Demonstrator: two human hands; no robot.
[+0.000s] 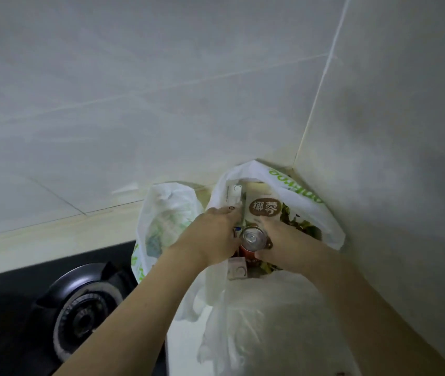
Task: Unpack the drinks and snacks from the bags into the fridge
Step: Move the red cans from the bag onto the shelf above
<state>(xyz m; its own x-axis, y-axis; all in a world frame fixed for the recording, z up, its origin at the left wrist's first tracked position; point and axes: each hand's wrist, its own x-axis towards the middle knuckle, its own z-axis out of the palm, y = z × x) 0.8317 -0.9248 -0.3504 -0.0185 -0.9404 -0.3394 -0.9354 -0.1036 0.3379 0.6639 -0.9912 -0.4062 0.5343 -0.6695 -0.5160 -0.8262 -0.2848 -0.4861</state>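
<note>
An open white plastic bag (292, 191) stands in the counter corner against the tiled walls. Inside are a red can with a silver top (252, 240), a carton with a brown round label (266, 208), a tall white carton (233, 195) and a small pale carton (237, 268). Both hands reach into the bag. My left hand (213, 237) is to the left of the can, its fingers closed on the lower edge of the white carton. From the right, my right hand (281, 240) wraps around the can. Green and yellow packaging (305, 226) shows behind it.
A second white bag with green print (167, 221) stands just left of the open one. A third crumpled white bag (256, 321) lies in front, nearer me. A black gas hob with a burner (86, 316) fills the lower left. Tiled walls (161, 90) close off the back and right.
</note>
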